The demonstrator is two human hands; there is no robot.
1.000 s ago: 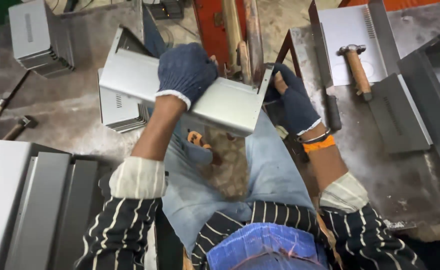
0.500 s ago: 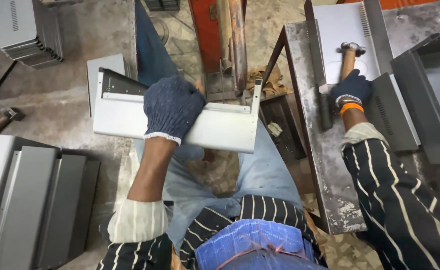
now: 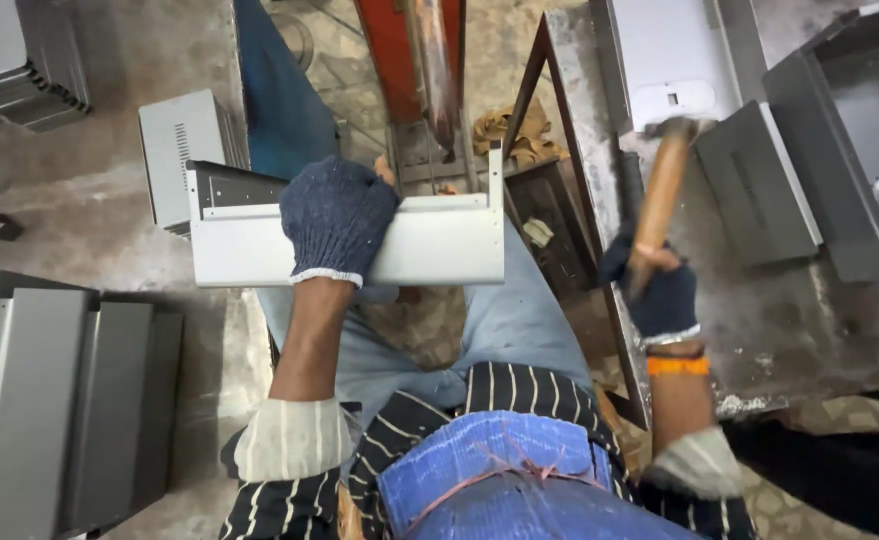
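Left hand (image 3: 336, 220), in a dark blue knitted glove, is pressed down on the bent grey sheet-metal panel (image 3: 259, 235), its fingers clenched over the panel's far edge at the middle. The panel lies flat across the person's lap, long side running from nine to three o'clock, with short upturned flanges at both ends. Over at three o'clock, the right hand (image 3: 659, 290), gloved the same, has its fingers wrapped tight round the wooden-handled hammer (image 3: 662, 190), low on the handle, with the shaft pointing up toward twelve. The hammer's head hangs over the steel counter (image 3: 759, 320), just by a flat grey metal plate (image 3: 674, 60). A stack of grey louvred metal covers (image 3: 184, 150) sits on the floor at ten o'clock, just behind the panel's left end. More grey folded panels (image 3: 59, 400) lie at eight o'clock.
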